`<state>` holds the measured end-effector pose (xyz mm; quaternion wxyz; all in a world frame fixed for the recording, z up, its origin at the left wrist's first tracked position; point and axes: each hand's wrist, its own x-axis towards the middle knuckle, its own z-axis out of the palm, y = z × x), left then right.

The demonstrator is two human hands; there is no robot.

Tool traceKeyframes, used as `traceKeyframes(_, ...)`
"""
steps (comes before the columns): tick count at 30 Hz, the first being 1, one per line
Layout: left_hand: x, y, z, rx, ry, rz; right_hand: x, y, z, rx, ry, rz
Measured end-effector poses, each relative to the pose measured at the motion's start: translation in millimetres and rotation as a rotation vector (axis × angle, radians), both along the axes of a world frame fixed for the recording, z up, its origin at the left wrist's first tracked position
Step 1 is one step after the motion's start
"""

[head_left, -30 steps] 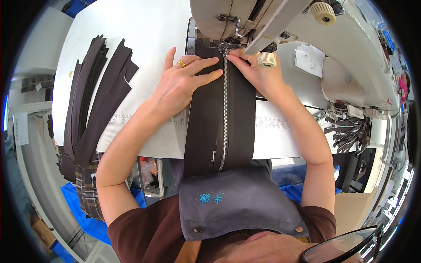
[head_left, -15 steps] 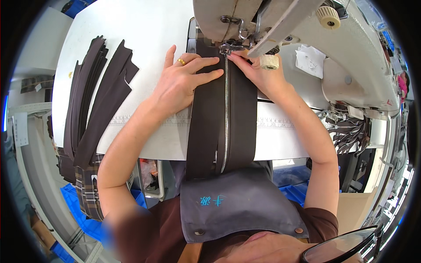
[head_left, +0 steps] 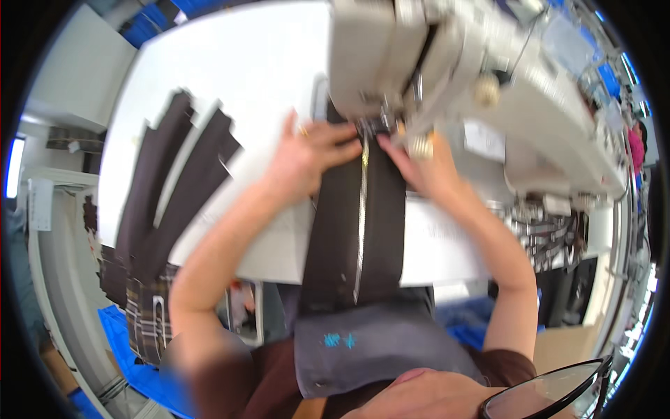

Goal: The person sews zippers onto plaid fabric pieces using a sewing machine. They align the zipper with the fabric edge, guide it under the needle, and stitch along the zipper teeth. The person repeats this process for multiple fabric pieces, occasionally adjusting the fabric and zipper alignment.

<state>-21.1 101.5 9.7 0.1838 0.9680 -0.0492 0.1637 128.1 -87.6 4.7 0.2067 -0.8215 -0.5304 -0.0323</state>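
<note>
A long dark brown fabric panel [head_left: 331, 237] runs from under the sewing machine's presser foot [head_left: 373, 127] toward my body. Down its middle lies a silver metal zipper [head_left: 361, 223]. My left hand [head_left: 303, 157], with a gold ring, rests on the panel left of the zipper, fingers spread. On the other side my right hand [head_left: 429, 167] has its thumb and fingertips closed on the zipper's edge close to the presser foot. The machine partly covers those fingertips, and motion blur softens both hands.
Dark fabric strips [head_left: 157, 174] lie at the left of the white table [head_left: 279, 42]. Plaid fabric [head_left: 150, 314] hangs off its left edge. The sewing machine arm [head_left: 530, 91] spans the upper right. White paper [head_left: 484, 142] and a bunch of dark strips [head_left: 551, 234] are at the right.
The view has shifted, so the table, machine and hands appear lower and blurred. Both hands keep about the same place beside the presser foot.
</note>
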Motion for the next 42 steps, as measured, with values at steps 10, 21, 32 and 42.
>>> traceKeyframes(10,-2.0,1.7,0.7,-0.028,0.005,-0.018,-24.2,-2.4,11.9,0.176,-0.197,0.239)
traceKeyframes(21,-7.8,-3.4,3.6,0.098,0.066,-0.041,-21.7,-6.2,9.1,0.177,-0.17,0.244)
traceKeyframes(32,-6.1,-5.9,6.4,0.059,0.088,-0.023,-23.2,-4.6,11.5,0.161,-0.252,0.159)
traceKeyframes(42,-4.9,-5.6,1.7,0.036,0.036,-0.014,-23.8,-4.9,8.0,0.11,-0.305,0.118)
